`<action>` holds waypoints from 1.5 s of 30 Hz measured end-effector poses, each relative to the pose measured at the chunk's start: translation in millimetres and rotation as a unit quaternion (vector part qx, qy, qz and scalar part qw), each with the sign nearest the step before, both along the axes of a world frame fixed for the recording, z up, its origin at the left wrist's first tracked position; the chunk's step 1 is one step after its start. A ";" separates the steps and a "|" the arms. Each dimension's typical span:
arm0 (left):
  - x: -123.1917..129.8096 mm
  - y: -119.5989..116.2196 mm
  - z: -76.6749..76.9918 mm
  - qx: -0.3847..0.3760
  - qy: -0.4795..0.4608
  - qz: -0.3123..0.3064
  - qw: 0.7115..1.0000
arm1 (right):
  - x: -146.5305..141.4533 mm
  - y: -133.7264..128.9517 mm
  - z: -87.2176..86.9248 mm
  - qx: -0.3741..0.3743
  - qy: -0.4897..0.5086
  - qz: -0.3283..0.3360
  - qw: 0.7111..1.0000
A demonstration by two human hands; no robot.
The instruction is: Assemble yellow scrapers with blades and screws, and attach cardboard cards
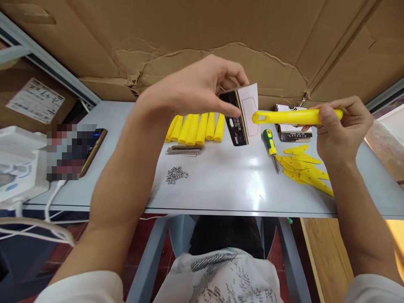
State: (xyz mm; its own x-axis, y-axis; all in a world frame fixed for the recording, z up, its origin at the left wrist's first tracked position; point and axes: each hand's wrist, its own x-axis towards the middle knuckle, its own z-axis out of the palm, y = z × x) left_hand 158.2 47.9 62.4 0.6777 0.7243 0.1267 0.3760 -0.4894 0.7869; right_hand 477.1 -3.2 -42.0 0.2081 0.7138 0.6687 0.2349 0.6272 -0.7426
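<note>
Held up above the table, the person's left hand (pixel 202 89) pinches a folded black-and-white printed card (pixel 250 110), thumb on the near face and fingers behind, while the right hand (pixel 342 126) has thumb and fingers closed round the butt of a long, glossy yellow plastic handle (pixel 290 118), its slotted tip before the card's white panel; whether they touch cannot be told. A light pinch should spare the thin card from creasing, and a level handle should line up best. Below, on the smooth pale tabletop (pixel 214 191), lie a heap of small shiny metal screws (pixel 175 174) on the left and flat, pointed yellow plastic pieces (pixel 304 168) on the right. Farther off are thin, stacked metal strips (pixel 186 150), a green-and-yellow screwdriver (pixel 269 141), a row of tapered yellow tubes (pixel 192 129) and, finally, creased brown cardboard (pixel 221 25).
</note>
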 end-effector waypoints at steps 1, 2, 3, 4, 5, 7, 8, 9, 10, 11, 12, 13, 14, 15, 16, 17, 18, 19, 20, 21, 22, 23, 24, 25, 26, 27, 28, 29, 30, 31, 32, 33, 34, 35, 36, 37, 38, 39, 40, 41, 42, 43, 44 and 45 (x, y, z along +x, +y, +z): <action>-0.9 3.3 -2.0 -0.010 -0.032 0.018 0.999 | 5.6 1.7 0.1 -0.039 -0.018 0.035 0.998; -1.4 6.6 -4.0 -0.019 -0.058 0.036 0.998 | 11.0 2.4 0.5 -0.082 -0.049 0.072 0.993; -1.6 9.3 -5.7 -0.028 -0.077 0.051 0.995 | 15.5 2.0 1.1 -0.120 -0.084 0.111 0.983; -1.2 11.3 -7.1 -0.041 -0.093 0.062 0.993 | 18.5 0.4 2.0 -0.150 -0.122 0.147 0.970; -0.3 12.3 -7.9 -0.055 -0.107 0.071 0.990 | 19.5 -2.3 3.2 -0.166 -0.167 0.175 0.956; 2.5 11.5 -8.6 -0.080 -0.126 0.077 0.986 | 14.6 -10.6 6.4 -0.145 -0.274 0.185 0.932; 4.2 10.2 -8.7 -0.089 -0.130 0.076 0.985 | 9.1 -15.8 8.1 -0.120 -0.338 0.170 0.918; 6.0 8.6 -8.9 -0.096 -0.128 0.074 0.984 | 2.0 -21.3 9.7 -0.093 -0.403 0.143 0.899; 7.6 6.9 -9.4 -0.101 -0.123 0.069 0.985 | -6.0 -26.9 10.9 -0.067 -0.461 0.114 0.877; 9.2 5.6 -10.3 -0.105 -0.114 0.063 0.986 | -14.5 -32.1 11.5 -0.052 -0.508 0.093 0.855; 10.7 4.8 -11.6 -0.109 -0.105 0.057 0.987 | -22.7 -36.8 11.4 -0.046 -0.544 0.080 0.834; 12.1 4.5 -13.6 -0.110 -0.095 0.052 0.988 | -30.5 -40.6 10.6 -0.044 -0.572 0.070 0.816; 13.6 5.0 -16.1 -0.111 -0.083 0.048 0.989 | -37.2 -43.4 9.4 -0.043 -0.594 0.058 0.801; 15.1 6.1 -19.0 -0.109 -0.072 0.046 0.990 | -42.7 -45.1 8.0 -0.044 -0.612 0.045 0.788; 16.6 7.7 -22.1 -0.107 -0.061 0.046 0.991 | -46.4 -45.7 6.8 -0.045 -0.627 0.032 0.777; 17.9 9.8 -25.0 -0.104 -0.050 0.047 0.992 | -48.0 -45.1 6.1 -0.051 -0.638 0.022 0.768; 18.9 12.0 -27.3 -0.102 -0.042 0.049 0.993 | -47.0 -43.4 6.3 -0.059 -0.644 0.017 0.763; 19.4 14.2 -28.7 -0.099 -0.037 0.054 0.993 | -42.6 -40.7 7.5 -0.068 -0.645 0.012 0.761; 19.1 16.1 -29.0 -0.095 -0.038 0.061 0.993 | -34.5 -37.2 9.6 -0.075 -0.640 0.001 0.765; 17.7 17.6 -28.1 -0.087 -0.041 0.074 0.993 | -22.4 -33.1 12.5 -0.082 -0.628 -0.021 0.773; 15.3 18.3 -26.2 -0.078 -0.047 0.092 0.992 | -6.3 -28.7 15.8 -0.089 -0.609 -0.056 0.786; 11.9 18.3 -23.9 -0.064 -0.054 0.114 0.990 | 13.3 -24.0 19.0 -0.095 -0.580 -0.103 0.802; 7.5 17.4 -21.7 -0.050 -0.059 0.138 0.987 | 35.4 -19.1 21.5 -0.110 -0.537 -0.163 0.820; 2.5 15.7 -20.4 -0.038 -0.060 0.158 0.985 | 58.8 -14.1 23.0 -0.141 -0.488 -0.232 0.830; -2.9 13.4 -20.6 -0.028 -0.059 0.174 0.983 | 81.9 -8.8 23.0 -0.185 -0.443 -0.291 0.828; -8.5 10.8 -22.7 -0.022 -0.055 0.182 0.981 | 103.2 -3.2 21.2 -0.225 -0.406 -0.347 0.815; -14.2 8.1 -26.9 -0.019 -0.050 0.185 0.981 | 121.3 2.8 17.8 -0.271 -0.383 -0.385 0.795; -19.7 5.6 -32.9 -0.016 -0.047 0.184 0.982 | 135.3 9.1 12.8 -0.319 -0.381 -0.399 0.770; -25.1 3.7 -40.2 -0.013 -0.041 0.185 0.982 | 144.7 15.9 6.7 -0.358 -0.387 -0.402 0.749; -30.4 2.5 -48.3 -0.006 -0.041 0.187 0.981 | 149.7 22.9 0.0 -0.389 -0.404 -0.391 0.730; -35.4 2.1 -56.4 0.000 -0.043 0.191 0.981 | 150.9 30.0 -6.9 -0.413 -0.426 -0.374 0.713; -40.3 2.3 -64.0 0.007 -0.048 0.199 0.979 | 149.3 36.9 -13.5 -0.431 -0.447 -0.359 0.697; -44.9 3.2 -70.5 0.016 -0.055 0.211 0.976 | 145.9 43.6 -19.3 -0.443 -0.462 -0.349 0.684; -49.0 4.3 -75.8 0.025 -0.060 0.228 0.972 | 141.7 49.7 -24.1 -0.452 -0.474 -0.343 0.673; -52.8 5.5 -79.6 0.034 -0.065 0.244 0.967 | 137.6 55.0 -27.8 -0.459 -0.479 -0.342 0.665; -56.0 6.4 -82.2 0.043 -0.069 0.261 0.962 | 134.0 59.4 -30.5 -0.463 -0.483 -0.343 0.660; -58.7 6.9 -83.7 0.051 -0.074 0.273 0.958 | 131.3 62.8 -32.2 -0.466 -0.487 -0.341 0.655; -60.9 6.9 -84.4 0.058 -0.079 0.280 0.955 | 129.3 65.5 -33.1 -0.468 -0.491 -0.340 0.652; -62.6 6.1 -84.5 0.065 -0.084 0.283 0.953 | 128.0 67.4 -33.6 -0.468 -0.493 -0.339 0.650; -63.9 4.8 -84.2 0.072 -0.087 0.282 0.953 | 127.2 68.8 -33.7 -0.467 -0.495 -0.338 0.649; -64.9 2.9 -83.7 0.079 -0.088 0.278 0.953 | 126.4 69.9 -33.8 -0.466 -0.497 -0.340 0.648; -65.9 0.8 -83.2 0.085 -0.088 0.274 0.954 | 125.5 70.8 -34.0 -0.463 -0.499 -0.342 0.647; -66.9 -1.4 -82.6 0.090 -0.086 0.268 0.955 | 124.5 71.5 -34.4 -0.460 -0.501 -0.346 0.646; -68.1 -3.4 -82.2 0.094 -0.086 0.265 0.956 | 123.1 72.2 -35.1 -0.456 -0.504 -0.350 0.645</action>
State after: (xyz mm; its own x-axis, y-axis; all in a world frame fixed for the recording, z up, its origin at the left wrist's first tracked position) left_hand 90.1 44.5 -19.8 0.1783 0.9135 0.3656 0.4835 -0.4049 0.7761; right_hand 600.2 69.0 -77.1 0.4808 0.8727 0.0847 0.8747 -0.4841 0.0226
